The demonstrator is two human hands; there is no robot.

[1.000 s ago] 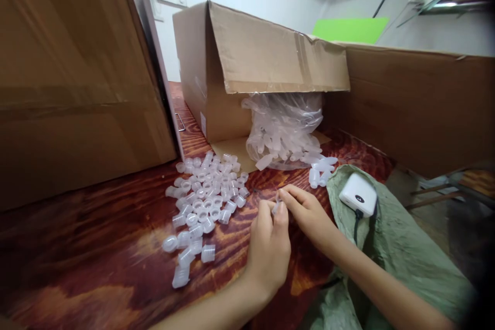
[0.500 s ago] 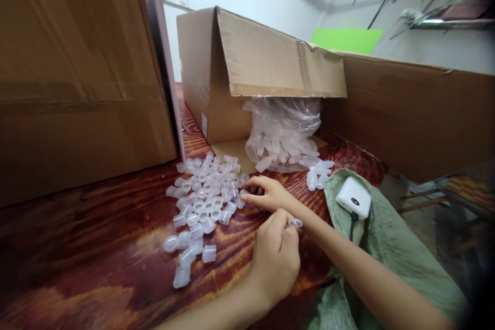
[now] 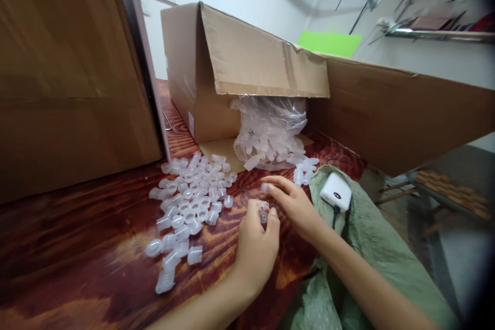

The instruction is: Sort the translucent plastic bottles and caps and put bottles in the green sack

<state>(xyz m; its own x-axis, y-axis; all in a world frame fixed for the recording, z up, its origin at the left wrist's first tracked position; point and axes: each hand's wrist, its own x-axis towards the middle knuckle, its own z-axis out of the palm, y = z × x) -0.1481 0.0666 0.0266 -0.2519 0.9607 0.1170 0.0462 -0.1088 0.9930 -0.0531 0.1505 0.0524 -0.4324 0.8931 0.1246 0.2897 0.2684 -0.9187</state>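
My left hand [image 3: 257,245] is closed in a pinch on a small clear plastic piece [image 3: 263,215] held above the dark wooden table [image 3: 77,247]. My right hand [image 3: 294,203] is just right of it, fingers curled, with a clear plastic cap [image 3: 265,186] pinched at its fingertips. A heap of several clear plastic caps [image 3: 189,201] lies on the table to the left of both hands.
A cardboard box [image 3: 232,72] lies on its side behind the caps, with a clear plastic bag of tubes [image 3: 270,131] spilling out. Large cardboard boxes stand at left [image 3: 69,77] and right [image 3: 402,108]. A green sack [image 3: 371,247] with a white device [image 3: 335,192] lies at right.
My right hand reached left to the cap heap, then came back toward my left hand with a cap at its fingertips. The view shifted slightly.
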